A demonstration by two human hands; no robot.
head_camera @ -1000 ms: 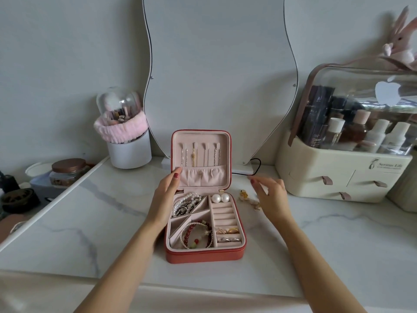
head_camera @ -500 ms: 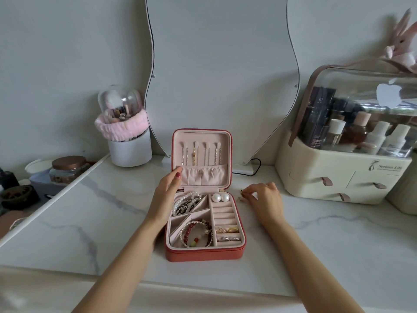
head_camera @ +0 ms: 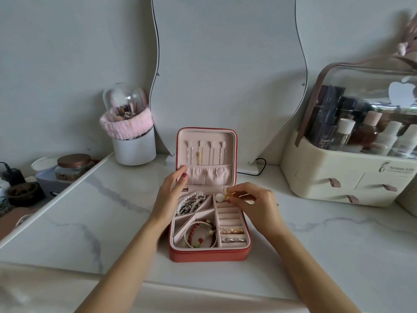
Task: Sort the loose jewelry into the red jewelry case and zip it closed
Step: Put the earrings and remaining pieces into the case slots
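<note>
The red jewelry case [head_camera: 208,255] lies open on the marble counter, its lid upright with several chains hanging inside. Its tray holds a pearl strand [head_camera: 191,201], a red bead bracelet [head_camera: 198,233], rings [head_camera: 232,231] and a pearl earring [head_camera: 219,197]. My left hand [head_camera: 170,195] rests with straight fingers against the lid's lower left edge. My right hand [head_camera: 255,202] pinches a small gold piece of jewelry [head_camera: 230,196] over the tray's back right corner, beside the pearl earring.
A wavy mirror [head_camera: 225,64] leans on the wall behind the case, with a black cable [head_camera: 259,169] at its foot. A brush holder with a pink band [head_camera: 130,136] stands back left. A cream cosmetics organizer [head_camera: 347,177] fills the right side.
My right hand picked up the gold jewelry from the counter right of the case and carried it left over the tray's back corner. My left hand stayed on the lid.
</note>
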